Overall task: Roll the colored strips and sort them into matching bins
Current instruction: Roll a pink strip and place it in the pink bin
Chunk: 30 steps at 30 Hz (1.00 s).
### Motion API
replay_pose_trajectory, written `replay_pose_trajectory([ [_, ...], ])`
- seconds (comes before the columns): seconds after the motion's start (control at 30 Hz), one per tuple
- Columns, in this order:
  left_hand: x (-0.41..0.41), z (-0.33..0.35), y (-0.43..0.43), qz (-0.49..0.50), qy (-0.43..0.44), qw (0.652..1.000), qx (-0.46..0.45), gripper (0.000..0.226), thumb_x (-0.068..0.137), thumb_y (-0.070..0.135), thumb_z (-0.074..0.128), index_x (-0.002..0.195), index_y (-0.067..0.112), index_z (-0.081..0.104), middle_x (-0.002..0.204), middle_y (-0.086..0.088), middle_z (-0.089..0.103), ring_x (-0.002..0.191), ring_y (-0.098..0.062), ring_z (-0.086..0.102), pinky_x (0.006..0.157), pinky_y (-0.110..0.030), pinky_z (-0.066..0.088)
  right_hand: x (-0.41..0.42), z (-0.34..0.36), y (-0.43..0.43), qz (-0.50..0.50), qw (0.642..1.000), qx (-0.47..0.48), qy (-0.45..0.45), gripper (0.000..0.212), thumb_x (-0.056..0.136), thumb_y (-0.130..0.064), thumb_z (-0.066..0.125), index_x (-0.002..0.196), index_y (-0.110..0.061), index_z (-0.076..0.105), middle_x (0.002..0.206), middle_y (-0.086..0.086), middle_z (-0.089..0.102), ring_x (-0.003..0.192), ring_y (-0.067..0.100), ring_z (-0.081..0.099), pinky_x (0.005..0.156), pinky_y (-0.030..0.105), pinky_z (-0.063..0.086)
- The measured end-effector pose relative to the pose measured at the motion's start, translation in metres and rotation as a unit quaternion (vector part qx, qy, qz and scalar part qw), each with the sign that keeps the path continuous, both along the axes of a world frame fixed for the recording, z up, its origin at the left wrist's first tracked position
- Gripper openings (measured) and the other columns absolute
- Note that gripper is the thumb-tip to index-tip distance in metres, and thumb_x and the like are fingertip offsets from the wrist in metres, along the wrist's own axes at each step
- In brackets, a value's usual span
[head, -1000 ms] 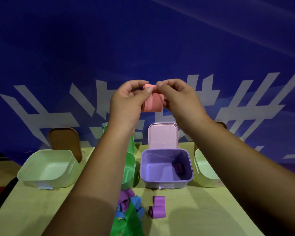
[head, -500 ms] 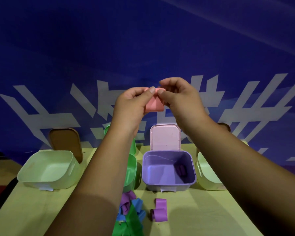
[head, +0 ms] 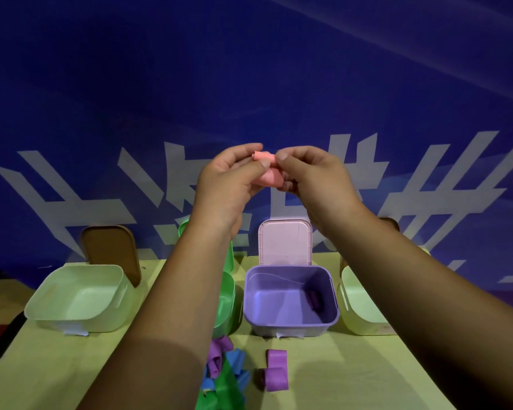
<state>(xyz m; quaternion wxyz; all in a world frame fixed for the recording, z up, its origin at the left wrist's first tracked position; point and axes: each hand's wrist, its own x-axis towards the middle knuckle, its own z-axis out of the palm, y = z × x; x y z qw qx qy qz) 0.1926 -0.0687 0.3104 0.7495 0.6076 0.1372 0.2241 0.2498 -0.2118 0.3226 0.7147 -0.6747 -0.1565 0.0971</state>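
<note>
Both sets of fingers pinch a pink strip in mid-air at the centre of the frame, above the bins. The left hand grips it from the left, thumb tip pressed on the front of the strip; the right hand grips it from the right, thumb on its top edge, the other fingers curled behind. The top of the strip is curled into a small roll between the thumbs, and a short flap hangs below them.

Both forearms reach up from the lower edge of the frame. Under the hands, on the table, stands a purple bin, open, with its pale pink lid standing upright behind it. A purple roll lies inside, against the right wall. Left of it a green bin is mostly hidden by the left forearm. At the far left sits a pale green bin with a brown lid upright behind it. At the right, another pale bin is partly covered by the right forearm.

In front of the purple bin lie two purple rolls, touching. Just left of them, at lower centre, is a heap of strips in purple, blue and green. A blue banner with white marks fills the background.
</note>
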Motion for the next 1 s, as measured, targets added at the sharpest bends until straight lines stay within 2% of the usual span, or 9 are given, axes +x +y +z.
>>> replay_pose_trajectory([
  [0.23,-0.007,-0.001,-0.009,-0.007,0.020,0.999,-0.045,0.027,0.100,0.007,0.072,0.127,0.007,0.073,0.114,-0.017,0.080,0.106,-0.027,0.080,0.089,-0.034,0.062,-0.006,0.001,-0.002,0.001,0.998,0.059,0.018,0.014,0.101,-0.010,0.072,0.115,-0.011,0.073,0.113,0.012,0.074,0.100,0.024,0.077,0.076,0.023,0.062],
  [0.37,-0.010,-0.001,-0.019,-0.008,0.010,0.998,-0.067,0.017,0.099,0.002,0.067,0.113,0.008,0.075,0.107,-0.017,0.081,0.097,-0.025,0.080,0.085,-0.032,0.061,-0.009,-0.007,-0.007,0.004,0.999,0.040,-0.014,0.018,0.099,-0.006,0.072,0.116,-0.013,0.072,0.110,0.004,0.073,0.096,0.017,0.074,0.076,0.021,0.062],
  [0.43,-0.009,-0.005,-0.022,0.000,0.009,0.997,-0.073,0.022,0.098,0.002,0.069,0.118,0.008,0.073,0.113,-0.018,0.080,0.104,-0.029,0.080,0.087,-0.033,0.062,-0.009,-0.013,-0.010,0.001,0.999,0.030,-0.017,0.023,0.096,-0.002,0.073,0.115,-0.015,0.071,0.109,-0.001,0.072,0.099,0.018,0.073,0.080,0.025,0.064],
  [0.53,-0.006,-0.014,-0.028,0.007,0.011,0.997,-0.077,0.035,0.095,0.003,0.077,0.128,0.012,0.071,0.123,-0.015,0.079,0.113,-0.030,0.078,0.094,-0.037,0.063,-0.009,-0.023,-0.018,-0.006,1.000,0.015,-0.021,0.025,0.094,-0.002,0.076,0.115,-0.016,0.070,0.110,0.000,0.074,0.099,0.018,0.073,0.085,0.029,0.064],
  [0.67,0.000,-0.021,-0.046,-0.002,0.011,0.997,-0.080,0.037,0.096,-0.001,0.076,0.129,0.012,0.068,0.125,-0.009,0.079,0.115,-0.026,0.078,0.099,-0.038,0.062,-0.007,-0.035,-0.029,-0.002,1.000,0.008,-0.017,0.030,0.091,0.000,0.079,0.115,-0.014,0.068,0.103,-0.002,0.074,0.090,0.004,0.072,0.082,0.023,0.061],
  [0.8,0.008,-0.028,-0.064,-0.028,0.028,0.997,-0.067,0.035,0.095,-0.004,0.076,0.127,0.006,0.067,0.119,-0.010,0.081,0.110,-0.026,0.079,0.089,-0.031,0.062,-0.002,-0.048,-0.043,-0.023,0.999,-0.024,0.002,0.033,0.090,-0.010,0.084,0.115,-0.020,0.064,0.098,-0.006,0.075,0.084,0.001,0.072,0.075,0.018,0.058],
  [0.9,0.014,-0.032,-0.073,-0.032,0.054,0.997,-0.049,0.031,0.094,-0.006,0.076,0.122,0.006,0.073,0.113,-0.014,0.081,0.103,-0.027,0.080,0.083,-0.029,0.063,0.003,-0.055,-0.058,-0.040,0.997,-0.073,0.008,0.043,0.088,-0.018,0.088,0.120,-0.023,0.061,0.102,-0.002,0.073,0.089,0.011,0.074,0.083,0.030,0.062],
  [1.0,0.022,-0.036,-0.084,-0.040,0.078,0.995,-0.037,0.031,0.092,-0.005,0.078,0.123,0.001,0.076,0.113,-0.020,0.080,0.104,-0.029,0.079,0.088,-0.032,0.065,0.008,-0.061,-0.074,-0.050,0.992,-0.114,0.007,0.049,0.085,-0.027,0.090,0.123,-0.025,0.059,0.110,0.000,0.069,0.096,0.017,0.073,0.089,0.039,0.064],
])
